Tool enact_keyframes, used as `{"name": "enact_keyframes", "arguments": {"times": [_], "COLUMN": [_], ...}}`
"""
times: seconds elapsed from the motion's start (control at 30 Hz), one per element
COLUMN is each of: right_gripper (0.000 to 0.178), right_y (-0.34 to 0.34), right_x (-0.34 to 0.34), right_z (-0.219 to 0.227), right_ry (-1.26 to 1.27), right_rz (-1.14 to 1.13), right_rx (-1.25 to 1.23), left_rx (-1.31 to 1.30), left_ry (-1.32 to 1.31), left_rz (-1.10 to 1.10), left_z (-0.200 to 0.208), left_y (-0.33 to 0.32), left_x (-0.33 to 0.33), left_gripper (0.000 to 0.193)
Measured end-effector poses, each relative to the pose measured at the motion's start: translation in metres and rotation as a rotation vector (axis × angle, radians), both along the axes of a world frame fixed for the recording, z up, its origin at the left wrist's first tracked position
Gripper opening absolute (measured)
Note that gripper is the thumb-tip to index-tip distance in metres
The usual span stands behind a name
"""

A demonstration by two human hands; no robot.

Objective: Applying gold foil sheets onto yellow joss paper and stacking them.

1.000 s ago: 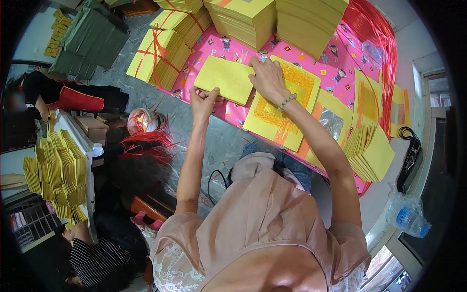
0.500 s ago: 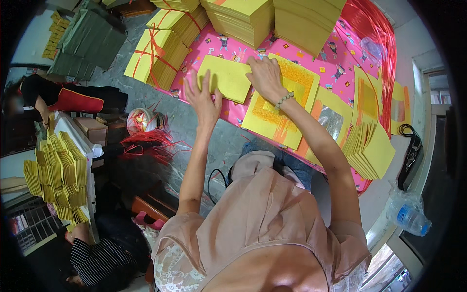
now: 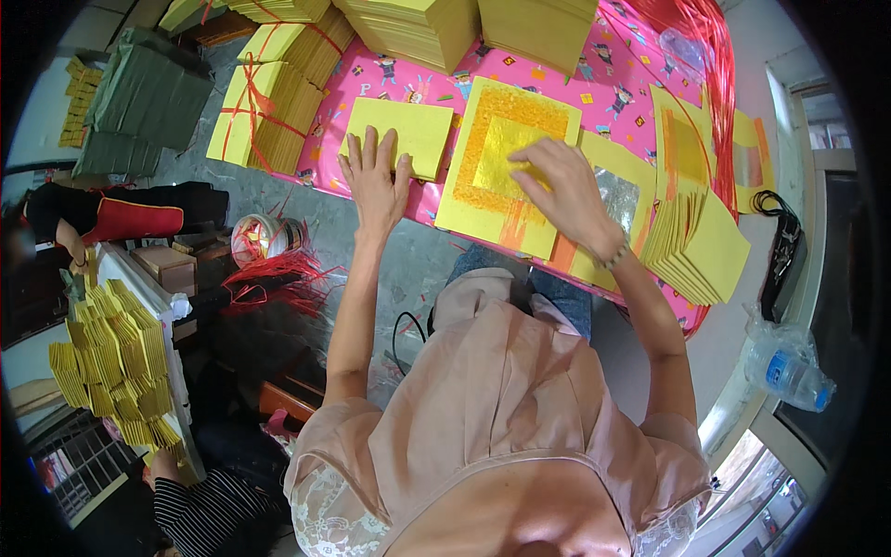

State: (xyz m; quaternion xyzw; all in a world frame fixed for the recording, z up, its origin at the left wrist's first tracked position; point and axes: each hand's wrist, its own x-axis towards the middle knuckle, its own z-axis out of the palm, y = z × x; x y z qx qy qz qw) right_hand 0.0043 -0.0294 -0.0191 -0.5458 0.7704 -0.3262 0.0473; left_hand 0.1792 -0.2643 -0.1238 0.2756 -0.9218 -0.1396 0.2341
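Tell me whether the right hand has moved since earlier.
Yes: against the orange-bordered sheet, the right hand has moved rightward and toward the person, from the sheet's upper left to its right side.

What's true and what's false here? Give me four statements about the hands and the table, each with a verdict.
1. The left hand lies over plain yellow paper. True.
2. The tablecloth is plain blue. False: the tablecloth is pink with printed figures.
3. The right hand is over the orange-bordered paper. True.
4. The string-tied yellow stacks sit at the table's right end. False: the stacks are at its left end.
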Motion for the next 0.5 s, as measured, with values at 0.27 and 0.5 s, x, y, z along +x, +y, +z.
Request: {"name": "enact_keyframes", "arguments": {"times": [0.27, 0.5], "right_gripper": [0.031, 0.029], "right_y": [0.072, 0.080], "right_x": [0.043, 0.053], "right_z": [-0.006, -0.025], "right_ry": [0.018, 0.165], "right_rz": [0.002, -0.022], "right_rx": [0.032, -0.042], "left_rx": [-0.049, 0.037], "left_ry": [-0.049, 0.158], "left_rz": [-0.051, -0.250], "left_z": [0.012, 0.057], "left_y": [-0.005, 0.019], "left_x": [0.003, 0.003], "left_gripper": [0.051, 0.043]}}
